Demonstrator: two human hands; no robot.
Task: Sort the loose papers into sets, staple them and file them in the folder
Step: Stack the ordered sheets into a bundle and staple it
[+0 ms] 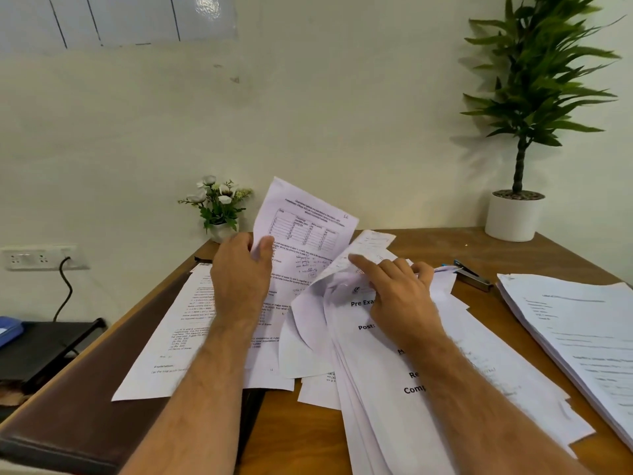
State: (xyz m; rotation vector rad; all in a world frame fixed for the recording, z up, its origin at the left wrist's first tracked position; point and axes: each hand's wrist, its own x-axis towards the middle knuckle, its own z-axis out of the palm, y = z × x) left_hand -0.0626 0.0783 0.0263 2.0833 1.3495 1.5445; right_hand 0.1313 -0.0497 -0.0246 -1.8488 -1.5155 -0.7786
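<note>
Two hands in the papers

Left hand (241,269): thumb and fingers pinch one printed sheet (306,231), lifted upright off the desk (428,248). Right hand (399,289): fingers spread, index extended, lifting page corners of one loose pile (383,389). One stapler (472,275) beyond. One separate stack (582,337) right. One brown folder (89,406) left

The right hand (400,296) covers the bold headings on the top sheet (387,341), leaving only word fragments
</note>
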